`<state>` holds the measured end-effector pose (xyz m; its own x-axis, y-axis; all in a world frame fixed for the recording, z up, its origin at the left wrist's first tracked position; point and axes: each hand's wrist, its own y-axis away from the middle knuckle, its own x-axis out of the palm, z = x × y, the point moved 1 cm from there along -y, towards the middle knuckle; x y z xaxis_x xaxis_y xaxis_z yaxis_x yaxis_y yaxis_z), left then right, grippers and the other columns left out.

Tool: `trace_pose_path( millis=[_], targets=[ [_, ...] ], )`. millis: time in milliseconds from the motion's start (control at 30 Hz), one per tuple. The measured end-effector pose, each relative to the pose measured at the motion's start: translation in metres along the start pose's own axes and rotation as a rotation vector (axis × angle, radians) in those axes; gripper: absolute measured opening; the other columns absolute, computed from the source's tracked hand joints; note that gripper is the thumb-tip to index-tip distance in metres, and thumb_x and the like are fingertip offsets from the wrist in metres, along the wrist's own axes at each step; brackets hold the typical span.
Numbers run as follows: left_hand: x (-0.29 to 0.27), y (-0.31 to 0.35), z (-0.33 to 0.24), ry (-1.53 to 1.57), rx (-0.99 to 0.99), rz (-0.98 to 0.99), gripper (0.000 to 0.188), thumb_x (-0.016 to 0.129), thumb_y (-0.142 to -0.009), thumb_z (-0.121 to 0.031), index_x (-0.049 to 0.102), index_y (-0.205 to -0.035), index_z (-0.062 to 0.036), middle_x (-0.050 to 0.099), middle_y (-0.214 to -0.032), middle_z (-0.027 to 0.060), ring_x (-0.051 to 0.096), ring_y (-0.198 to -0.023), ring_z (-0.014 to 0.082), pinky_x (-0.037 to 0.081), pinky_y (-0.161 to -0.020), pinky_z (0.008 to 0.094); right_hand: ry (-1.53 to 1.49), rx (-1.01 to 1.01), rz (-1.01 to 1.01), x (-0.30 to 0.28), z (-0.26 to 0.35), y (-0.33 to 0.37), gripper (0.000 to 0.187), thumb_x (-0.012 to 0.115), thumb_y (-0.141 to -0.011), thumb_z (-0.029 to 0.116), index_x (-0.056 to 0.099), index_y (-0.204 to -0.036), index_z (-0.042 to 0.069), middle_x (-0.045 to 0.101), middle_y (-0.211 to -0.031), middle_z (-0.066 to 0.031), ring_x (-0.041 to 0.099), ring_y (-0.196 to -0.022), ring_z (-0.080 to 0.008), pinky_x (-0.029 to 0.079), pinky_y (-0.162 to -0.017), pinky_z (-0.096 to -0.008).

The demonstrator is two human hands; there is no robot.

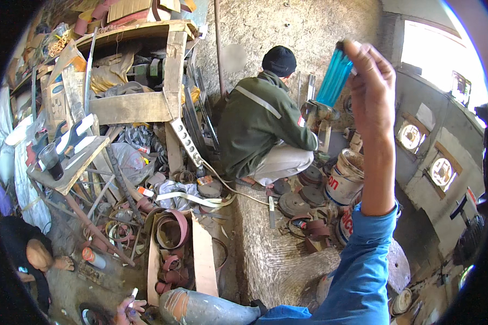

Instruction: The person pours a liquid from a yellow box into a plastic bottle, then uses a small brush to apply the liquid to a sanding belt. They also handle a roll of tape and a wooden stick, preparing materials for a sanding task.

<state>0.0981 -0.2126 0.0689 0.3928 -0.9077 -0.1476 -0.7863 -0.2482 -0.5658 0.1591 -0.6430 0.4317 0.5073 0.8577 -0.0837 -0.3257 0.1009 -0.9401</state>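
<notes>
The right hand (374, 76), raised toward one o'clock, pinches the dark top of a blue lighter (332, 80), which hangs at its nine o'clock, long axis running one to seven. Low at seven o'clock, well apart, the left hand (129, 314) holds a slim white stick (133, 297). The lighter looks like smooth translucent plastic; coiled reddish belts (184, 230) lie between pale planks (204, 254).

Bold lettering (333, 185), partly visible, on a white bucket (349, 172) to your right, red lettering (347, 221) on a second bucket (341, 233) nearer you
</notes>
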Motion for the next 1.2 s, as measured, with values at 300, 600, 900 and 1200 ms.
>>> trace_pose_path(
  millis=[300,600,900,1200],
  targets=[
    [-0.015,0.004,0.004,0.063,0.003,-0.015,0.03,0.048,-0.101,-0.016,0.065,-0.115,0.0044,0.074,-0.09,0.015,0.06,-0.067,0.0127,0.044,-0.059,0.024,-0.186,-0.112,-0.005,-0.02,0.044,-0.021,0.032,0.061,-0.098,0.021,0.067,-0.121,-0.001,0.071,-0.111,-0.0063,0.066,-0.1,-0.0133,0.05,-0.092,-0.0288],
    [-0.02,0.0,0.013,0.092,0.077,-0.031,0.035,0.046,-0.102,-0.02,0.064,-0.114,0.0069,0.074,-0.091,0.0181,0.061,-0.066,0.0154,0.044,-0.058,0.0245,-0.079,0.024,-0.105,0.023,0.082,-0.012,0.018,0.065,-0.095,0.023,0.068,-0.098,0.006,0.062,-0.089,0.0023,0.057,-0.078,-0.0069,0.042,-0.067,-0.0245],
    [-0.02,-0.018,0.009,0.004,0.038,-0.122,0.046,0.05,-0.102,-0.042,0.067,-0.108,0.0009,0.073,-0.083,0.0122,0.061,-0.064,0.0164,0.046,-0.056,0.0288,0.124,0.679,-0.009,-0.048,-0.076,0.148,0.038,0.071,-0.093,0.032,0.064,-0.114,0.001,0.068,-0.096,-0.0092,0.067,-0.078,-0.0146,0.052,-0.062,-0.0277],
    [-0.026,-0.057,0.004,-0.242,-0.04,-0.206,0.043,0.052,-0.101,-0.039,0.067,-0.108,0.0006,0.073,-0.086,0.0118,0.061,-0.066,0.0167,0.047,-0.059,0.029,0.787,0.626,-1.398,-0.446,-0.206,0.325,0.037,0.08,-0.084,0.028,0.066,-0.093,-0.005,0.07,-0.087,-0.0126,0.068,-0.08,-0.023,0.054,-0.071,-0.0354]
  ],
)
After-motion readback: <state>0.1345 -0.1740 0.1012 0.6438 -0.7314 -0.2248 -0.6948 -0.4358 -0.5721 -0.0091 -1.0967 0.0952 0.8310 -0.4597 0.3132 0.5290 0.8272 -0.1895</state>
